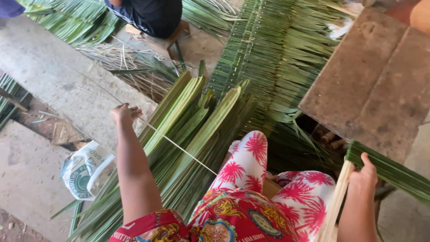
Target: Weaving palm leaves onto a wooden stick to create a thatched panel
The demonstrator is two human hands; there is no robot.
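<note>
The thin pale strip [179, 145] runs taut from my left hand [124, 113] down toward my lap, crossing over the pile of long green leaves [197, 134] in front of my knees. I judge it light, springy and rather slick, the kind of thing that cuts into the fingers if pulled hard, so I pinch its end with my left hand closed around it, arm stretched out over the concrete step [58, 76].

My right hand [363, 175] is closed on the pale stick [337, 197] at the spot where folded green leaves [394, 172] wrap over it. The stick looks stiff and light; the folded leaves seem pliable but likely to split along the grain, so holding them at the fold, pressed against the stick, looks the safest place.

Beyond the pile lies a finished panel of stitched leaves [268, 58] spread on the ground. A worn wooden board [371, 80] sits to the right, a crumpled white sack [87, 168] to the left, and another person sits on a small stool [172, 38] farther off.
</note>
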